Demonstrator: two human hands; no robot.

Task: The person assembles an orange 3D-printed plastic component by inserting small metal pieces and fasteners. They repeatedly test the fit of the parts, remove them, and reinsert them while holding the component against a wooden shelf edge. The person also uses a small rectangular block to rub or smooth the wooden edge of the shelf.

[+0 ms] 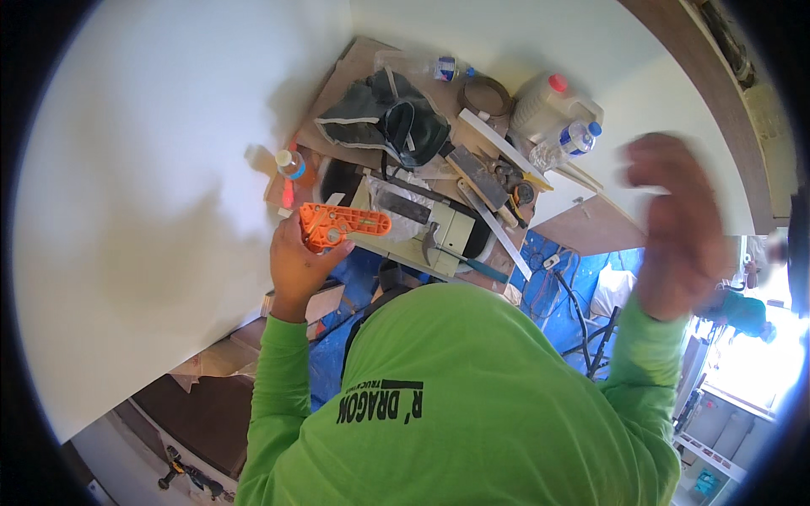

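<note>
Left grip (295,260) is closed around an orange tool (348,224), thumb along its lower edge, and from where I stand it is held up in the air over the near left part of the bench (348,80). Out to the other side, the right grip (679,232) is raised and blurred, but looks loose, fingers bent and thumb apart from them, with white wall showing between. Both arms run back into the sleeves of a bright green shirt (506,371). Just beyond the tool, a hammer (487,270) lies at the near edge of the bench, its teal handle slanting down to the right. Behind it a square (498,228) lies aslant, with a tape measure (523,193) near it, and a clear plastic bag (390,201) sits farther left. An orange bottle (291,164) stands at the left edge. Deeper in, a dark green bag (384,114) lies crumpled; to its right come a brown coil (487,97), a water bottle (575,139) and a pale jug (536,110) with a red cap. Blue sheeting (540,299) covers the floor, and well off to the right, somebody in a teal top (742,314) is near the bright opening.
</note>
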